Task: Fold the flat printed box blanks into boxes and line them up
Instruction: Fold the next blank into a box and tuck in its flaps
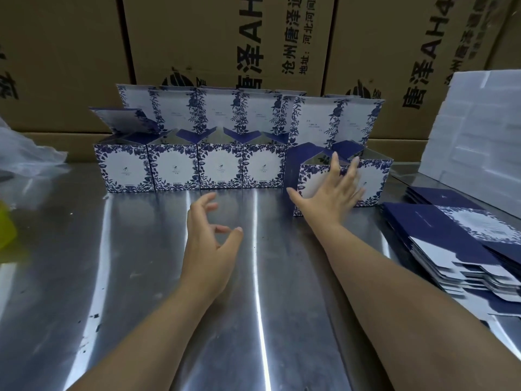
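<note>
Steel table [141, 277]: my workbench for all this, super reflective lol
Row [174, 167]: four folded boxes side by side along the far edge, lids [214, 108] standing up, fronts flush. More lids poke up behind them, so maybe a second row back there, can't really tell
Fifth box [375, 182]: folded too, lid up, at the right end of the row but sitting nearer me than the others, so not lined up yet
Right hand [329, 193]: flat on the fifth box's front face, fingers straight and spread, pressing not gripping
Left hand [208, 249]: hovering over the middle of the table, fingers loosely curled, nothing in it
Blanks [451, 249]: decent stack lying flat at the right edge, so I'd say plenty left to fold
Inside the boxes: tops open, blue flaps [194, 135] tucked in, nothing showing in them from what I see; bottoms are hidden
Progress: five up at least. This one needs a nudge back into line I reckon, then on to the stack
</note>
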